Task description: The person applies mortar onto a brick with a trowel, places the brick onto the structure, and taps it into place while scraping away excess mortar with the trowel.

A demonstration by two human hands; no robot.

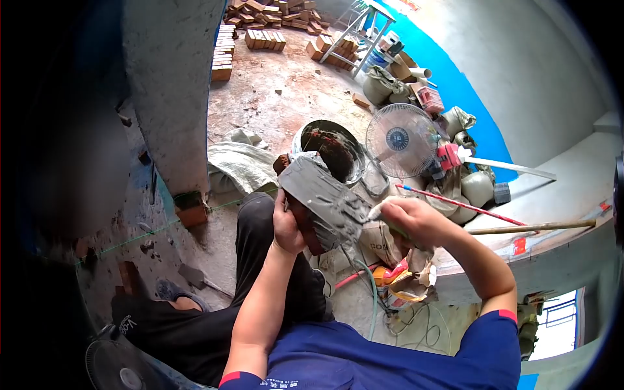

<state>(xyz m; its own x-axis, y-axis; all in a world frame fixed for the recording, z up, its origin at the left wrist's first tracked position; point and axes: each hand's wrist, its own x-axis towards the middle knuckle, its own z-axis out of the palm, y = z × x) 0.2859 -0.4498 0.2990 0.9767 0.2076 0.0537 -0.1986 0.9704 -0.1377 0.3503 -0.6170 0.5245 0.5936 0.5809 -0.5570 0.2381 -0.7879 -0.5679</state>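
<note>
My left hand (287, 224) is closed around a reddish brick (305, 224), holding it up tilted in front of my knees. Wet grey mortar (320, 194) coats its upper face, ridged toward the right end. Against that end, my right hand (411, 221) grips a trowel whose blade is mostly hidden or blends with the mortar. Just beyond the brick stands a bucket (354, 140) with a dark, smeared inside.
A round fan (398, 139) stands right of the bucket, near sacks (478, 188) and a red pole (461, 205). Brick stacks (265, 40) and a step stool (364, 39) are farther back. Another trowel (195, 277) lies on the floor at left, near a green string line (146, 233).
</note>
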